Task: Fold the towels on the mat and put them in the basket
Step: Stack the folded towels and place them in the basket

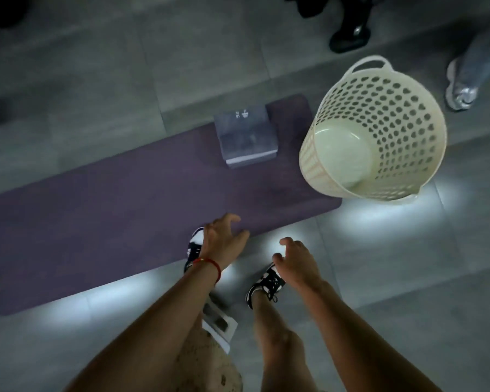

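Neither grip holds anything: your left hand (224, 239) hangs with fingers loosely spread above the near edge of the purple mat (96, 222), and your right hand (294, 264) hangs the same way just off that edge, over the grey floor (408, 278).

Going by size, you have one mat, lying long across the floor. You have one cream perforated basket (379, 123), standing on the floor against the mat's right end, and its bottom shows bare, so I judge nothing has gone in yet. You have one folded stack of grey towels (246, 137), sitting by the mat's far edge toward its right end, just beside the basket; I cannot tell how many towels are in it. No loose, unfolded towel shows anywhere on the mat.

So the folding looks done, as far as can be seen, and what is left is to lift that stack and set it in the basket. Two shoes of yours show near the hands, and another person's shoe stands beyond the basket.
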{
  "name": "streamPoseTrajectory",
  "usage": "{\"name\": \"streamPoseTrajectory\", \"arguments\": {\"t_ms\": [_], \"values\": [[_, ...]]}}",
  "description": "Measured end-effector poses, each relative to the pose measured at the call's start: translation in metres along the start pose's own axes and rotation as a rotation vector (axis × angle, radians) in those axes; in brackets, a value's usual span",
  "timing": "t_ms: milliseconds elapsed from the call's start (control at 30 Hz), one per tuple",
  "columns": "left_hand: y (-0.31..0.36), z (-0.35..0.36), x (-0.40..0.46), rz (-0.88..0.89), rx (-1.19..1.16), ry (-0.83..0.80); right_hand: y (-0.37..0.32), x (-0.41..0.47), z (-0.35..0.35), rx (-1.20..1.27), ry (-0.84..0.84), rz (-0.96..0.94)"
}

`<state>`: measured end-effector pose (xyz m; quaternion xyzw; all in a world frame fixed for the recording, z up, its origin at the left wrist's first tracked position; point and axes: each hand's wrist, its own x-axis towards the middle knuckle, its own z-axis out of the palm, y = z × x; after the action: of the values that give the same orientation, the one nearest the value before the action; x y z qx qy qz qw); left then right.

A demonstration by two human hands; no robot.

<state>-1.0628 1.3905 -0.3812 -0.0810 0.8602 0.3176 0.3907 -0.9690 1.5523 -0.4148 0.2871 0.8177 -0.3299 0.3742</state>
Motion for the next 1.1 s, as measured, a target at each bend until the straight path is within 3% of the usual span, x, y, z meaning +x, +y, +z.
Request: {"name": "streamPoseTrajectory", "arguments": {"t_ms": [300, 567, 867, 1100], "values": [[0.048, -0.074, -0.013, 0.009, -0.213, -0.006, -0.072, -0.041, -0.1, -0.037, 0.028, -0.056], [0.054, -0.082, 0.027, -0.176, -0.306, -0.089, -0.087, 0.005, -0.155, -0.007, 0.094, -0.051], [0.028, -0.023, 0.168, -0.318, -0.605, 0.104, -0.071, 0.224, -0.147, 0.127, -0.034, 0.008], [-0.013, 0.036, 0.358, -0.382, -0.595, 0.263, -0.044, 0.418, -0.094, 0.405, 0.031, 0.052]]}}
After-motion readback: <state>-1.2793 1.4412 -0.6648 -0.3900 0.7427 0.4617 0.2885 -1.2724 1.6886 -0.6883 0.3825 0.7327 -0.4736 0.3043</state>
